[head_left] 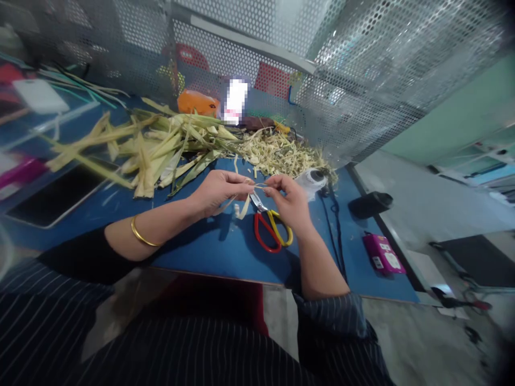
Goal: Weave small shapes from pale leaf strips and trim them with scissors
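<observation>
Between my two hands runs a thin pale strip of corn husk [259,186]. My left hand [219,192] is closed on it with thumb and fingers pinched, and loose ends of husk dangle below. Pinching the strip's other side is my right hand [287,201]. Scissors [267,225] with one red and one yellow handle lie on the blue table [189,241] just below the hands, their blades partly hidden behind the fingers. Beyond my left hand lies a heap of long corn husks [161,145]. Small husk scraps [277,153] are piled beyond my right hand.
A clear plastic roll [311,181] is right of my right hand, near black cords [336,225]. Further right are a black cylinder [370,205] and a purple packet [384,254]. A dark phone [60,193] lies at left. A perforated metal screen [257,59] stands behind.
</observation>
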The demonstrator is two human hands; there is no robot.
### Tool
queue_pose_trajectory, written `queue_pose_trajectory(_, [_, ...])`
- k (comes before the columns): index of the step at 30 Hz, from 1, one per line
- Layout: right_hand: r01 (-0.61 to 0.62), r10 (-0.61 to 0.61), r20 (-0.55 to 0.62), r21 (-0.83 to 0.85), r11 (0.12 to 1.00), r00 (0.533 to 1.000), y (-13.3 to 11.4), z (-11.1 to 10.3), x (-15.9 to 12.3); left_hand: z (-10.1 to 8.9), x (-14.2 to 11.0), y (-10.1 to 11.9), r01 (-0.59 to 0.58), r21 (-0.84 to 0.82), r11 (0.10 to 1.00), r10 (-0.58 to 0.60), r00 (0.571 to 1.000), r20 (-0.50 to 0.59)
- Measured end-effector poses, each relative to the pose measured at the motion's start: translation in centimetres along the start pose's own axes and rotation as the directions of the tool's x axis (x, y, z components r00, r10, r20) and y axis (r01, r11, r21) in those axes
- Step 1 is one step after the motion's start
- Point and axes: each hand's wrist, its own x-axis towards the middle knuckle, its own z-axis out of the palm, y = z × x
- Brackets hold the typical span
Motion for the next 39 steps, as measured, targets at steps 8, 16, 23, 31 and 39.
queue_pose_trajectory(8, [0.014, -0.014, -0.167, 0.000, 1.000, 0.986, -0.7, 0.7, -0.3, 0.0, 0.1, -0.4, 0.007, 0.020, 1.000, -0.006, 0.999, -0.052])
queue_pose_trajectory(16, [-0.150, 0.096, 0.160, 0.374, 0.915, 0.982, -0.8, -0.2, 0.3, 0.1, -0.2, 0.4, 0.002, 0.049, 0.999, -0.003, 1.000, 0.029])
queue_pose_trajectory(23, [-0.373, 0.205, 0.341, 0.556, 0.743, 0.917, -1.3, -0.9, 0.0, 0.0, -0.2, 0.2, -0.060, 0.068, 0.996, 0.057, 0.998, 0.039])
queue_pose_trajectory(31, [-0.306, 0.158, 0.323, 0.481, 0.822, 0.933, -1.2, 0.1, 0.0, -0.3, -0.2, -0.2, -0.034, 0.078, 0.996, 0.025, 0.993, 0.118])
queue_pose_trajectory(39, [-0.247, 0.185, 0.183, 0.419, 0.874, 0.966, -1.5, 0.7, -0.2, -0.8, 0.3, 0.1, 0.104, -0.009, 0.995, -0.102, 0.989, 0.111])
